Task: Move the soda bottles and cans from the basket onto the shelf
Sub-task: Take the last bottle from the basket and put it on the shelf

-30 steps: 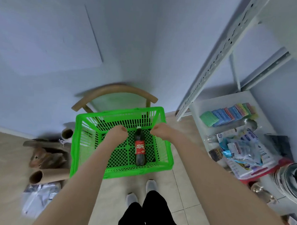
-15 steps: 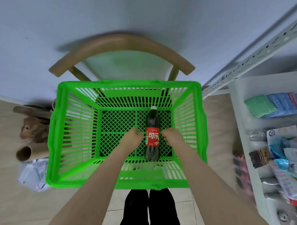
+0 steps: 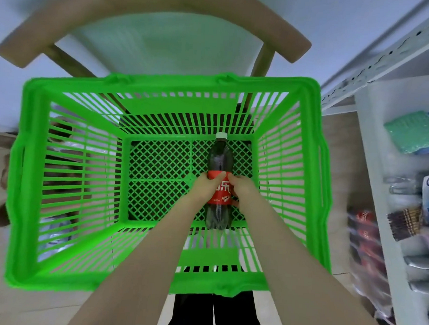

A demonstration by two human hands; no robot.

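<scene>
A dark cola bottle [image 3: 220,160] with a red label and a white cap lies on the floor of the green plastic basket [image 3: 68,170], cap pointing away from me. My left hand [image 3: 205,187] wraps the label from the left and my right hand [image 3: 242,188] wraps it from the right; both are closed on the bottle. No other bottle or can shows in the basket. The white shelf [image 3: 371,144] stands to the right, with blurred red bottles or cans [image 3: 367,242] on a lower level.
The basket rests on a wooden chair [image 3: 151,19] against the wall. The shelf holds green and blue packs [image 3: 411,131], clips and other small goods. Cardboard tubes and plastic bags lie on the floor at left, seen through the basket wall. My legs are below.
My head has moved in closer over the basket. Both hands went from beside the bottle to closing around its label.
</scene>
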